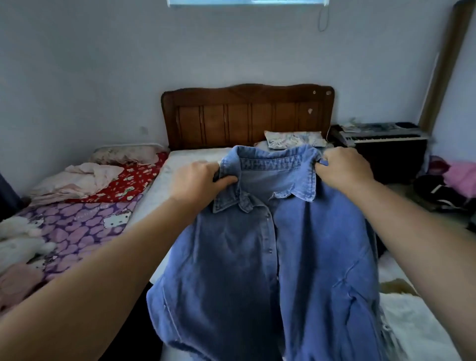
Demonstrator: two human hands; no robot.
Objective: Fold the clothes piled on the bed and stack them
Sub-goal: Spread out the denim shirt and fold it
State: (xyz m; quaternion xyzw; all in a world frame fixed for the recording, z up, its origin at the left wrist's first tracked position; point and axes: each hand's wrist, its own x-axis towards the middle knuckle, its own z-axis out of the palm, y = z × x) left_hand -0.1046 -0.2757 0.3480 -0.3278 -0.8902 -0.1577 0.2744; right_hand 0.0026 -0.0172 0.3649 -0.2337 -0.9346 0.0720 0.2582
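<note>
The denim shirt (270, 257) runs off the bottom edge, so its hem cannot be seen, and it covers most of the bed (185, 165) beneath it. The left hand (199, 181) and right hand (345, 167) bury their fingertips in the collar (only thumbs and knuckles show). The window (247, 2) is cut by the top edge. Dark and pink things (448, 183) beside the keyboard (381, 137) are too blurred to name.

No words, brand names or numbers can be read anywhere here. The only sign-like marking is a cartoon cat face printed on the purple heart-patterned sheet (77, 226), and it carries no lettering.
</note>
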